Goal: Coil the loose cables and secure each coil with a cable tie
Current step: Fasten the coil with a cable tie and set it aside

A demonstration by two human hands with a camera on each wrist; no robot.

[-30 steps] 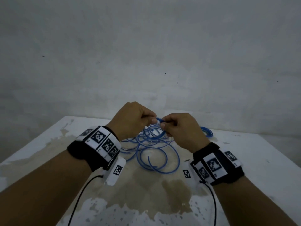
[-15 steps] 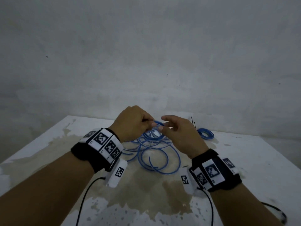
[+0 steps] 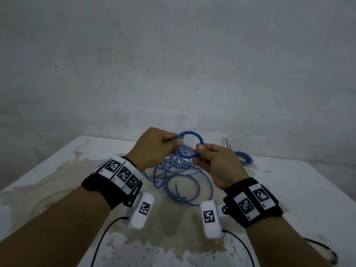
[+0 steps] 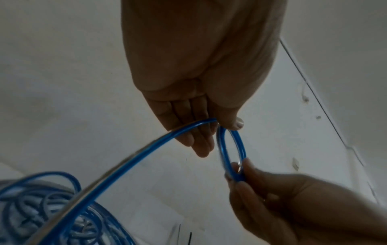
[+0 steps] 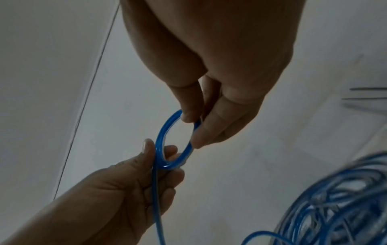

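Observation:
A loose blue cable [image 3: 192, 204] lies in tangled loops on the white table [image 3: 289, 189]. One end is bent into a small loop [image 3: 189, 132] held up above the pile. My left hand [image 3: 178, 139] pinches the loop's left side, thumb on top, and the trailing strand [image 4: 125, 164] runs down from it to the pile. My right hand [image 3: 198, 151] pinches the loop's right side between thumb and fingers. The wrist views show the same loop [image 5: 161, 132] with both pinches, the left hand [image 4: 217, 122] and the right hand [image 5: 194, 126].
A second blue cable, coiled tight [image 3: 249, 158], lies at the back right of the table. Thin black cable ties [image 3: 228, 143] lie just behind my right hand. A grey wall stands close behind the table's far edge. The table top is stained.
Both hands have risen from the pile. The cable end, first held straight between them, is now a small round loop, and the right hand has taken a new pinch on it.

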